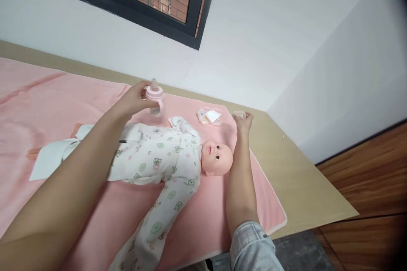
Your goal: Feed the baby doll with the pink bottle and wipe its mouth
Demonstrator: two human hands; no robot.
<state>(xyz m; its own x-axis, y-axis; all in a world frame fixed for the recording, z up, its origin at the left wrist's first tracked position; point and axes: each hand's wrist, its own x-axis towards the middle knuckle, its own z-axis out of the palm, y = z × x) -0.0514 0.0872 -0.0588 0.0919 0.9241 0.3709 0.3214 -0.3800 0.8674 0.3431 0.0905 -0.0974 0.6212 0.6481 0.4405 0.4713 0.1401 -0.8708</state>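
Observation:
My left hand [139, 100] is closed around a baby bottle [155, 93] with a pink collar, a pink handle and a clear teat. The bottle is upright near the far edge of the pink blanket [203, 228]. At the blanket's far right corner, my right hand [243, 122] grips a small clear plastic cap [239, 114]. Between my arms a baby doll [155, 152] lies on its back in a white patterned outfit, its head [218, 159] close to my right forearm. My left forearm crosses over its legs.
A crumpled clear wrapper [209, 116] with a white piece on it lies beyond the doll's head. The wooden table [286, 169] runs along a white wall [241, 42] under a dark-framed window [152, 21]. Wooden panelling [365, 173] stands at the right.

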